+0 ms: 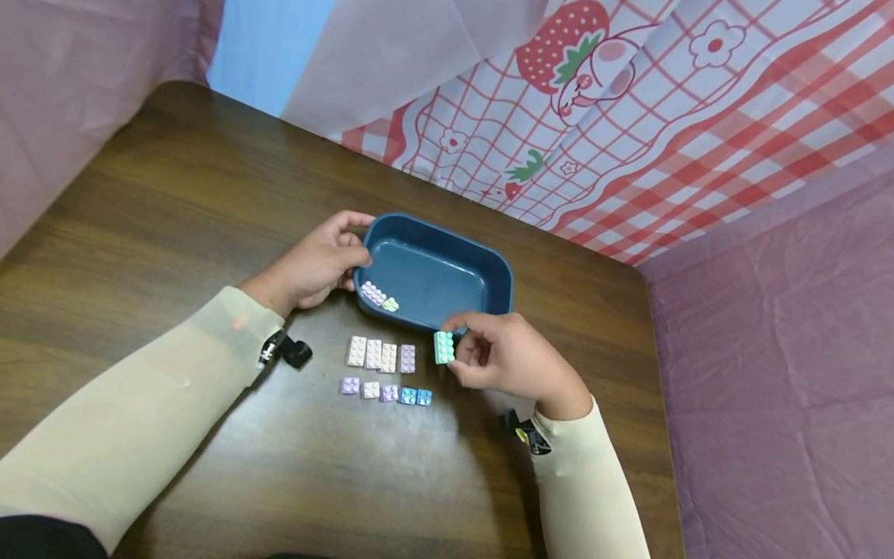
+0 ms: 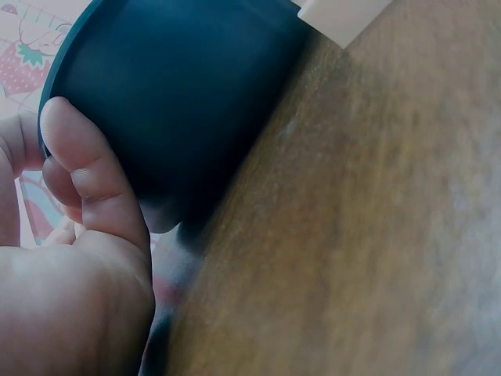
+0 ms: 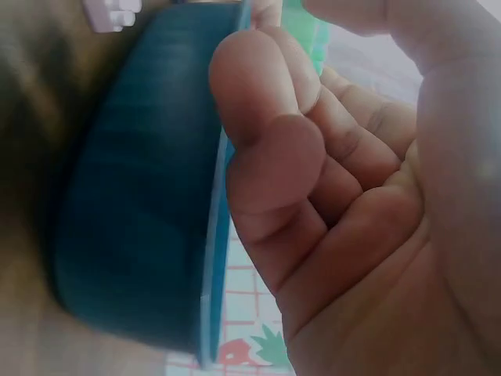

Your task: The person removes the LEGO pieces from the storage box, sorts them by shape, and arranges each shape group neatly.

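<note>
A dark blue tub stands on the wooden table, with a pale lilac building brick and a yellow-green one inside at its near left corner. At its left end my left hand holds the rim, the thumb against the wall. A mint-green building brick is pinched between the thumb and index finger of my right hand, just outside the tub's near right side. In the right wrist view that brick is mostly hidden behind the fingers.
In front of the tub lies a row of longer cream and lilac bricks. Below them is a row of smaller lilac, white and blue bricks. A strawberry-patterned cloth hangs along the table's far edge, and a mauve curtain on the right.
</note>
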The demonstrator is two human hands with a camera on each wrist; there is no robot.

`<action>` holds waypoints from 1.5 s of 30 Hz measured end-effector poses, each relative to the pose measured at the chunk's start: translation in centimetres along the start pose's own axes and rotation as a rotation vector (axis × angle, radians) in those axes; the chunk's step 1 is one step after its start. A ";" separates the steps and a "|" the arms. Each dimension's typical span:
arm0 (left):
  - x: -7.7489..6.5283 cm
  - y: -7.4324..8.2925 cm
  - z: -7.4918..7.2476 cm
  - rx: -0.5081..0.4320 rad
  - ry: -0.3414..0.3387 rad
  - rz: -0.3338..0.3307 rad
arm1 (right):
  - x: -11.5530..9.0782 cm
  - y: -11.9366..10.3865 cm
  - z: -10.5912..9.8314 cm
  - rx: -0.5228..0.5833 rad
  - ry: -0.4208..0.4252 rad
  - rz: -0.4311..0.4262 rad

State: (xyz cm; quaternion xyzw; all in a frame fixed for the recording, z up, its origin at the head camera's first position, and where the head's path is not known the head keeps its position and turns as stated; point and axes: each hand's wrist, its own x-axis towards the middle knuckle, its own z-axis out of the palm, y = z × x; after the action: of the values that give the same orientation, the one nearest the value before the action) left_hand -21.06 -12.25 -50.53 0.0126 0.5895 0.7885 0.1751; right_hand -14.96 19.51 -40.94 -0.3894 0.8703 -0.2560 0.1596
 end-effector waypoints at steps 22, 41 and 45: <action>0.2 -0.2 -0.1 -0.011 0.004 0.000 | -1.4 2.0 4.7 -0.128 -0.011 0.119; 0.2 -0.2 -0.1 -0.011 0.005 0.001 | -0.7 2.5 6.1 -0.203 0.005 0.136; 0.2 -0.2 -0.1 -0.010 0.003 -0.001 | -0.6 2.6 6.3 -0.209 0.002 0.132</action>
State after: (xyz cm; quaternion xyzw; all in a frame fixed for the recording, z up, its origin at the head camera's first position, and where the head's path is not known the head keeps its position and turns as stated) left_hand -21.19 -12.22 -50.80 0.0103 0.5856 0.7915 0.1748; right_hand -13.05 19.42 -47.51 -0.3455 0.9161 -0.1530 0.1339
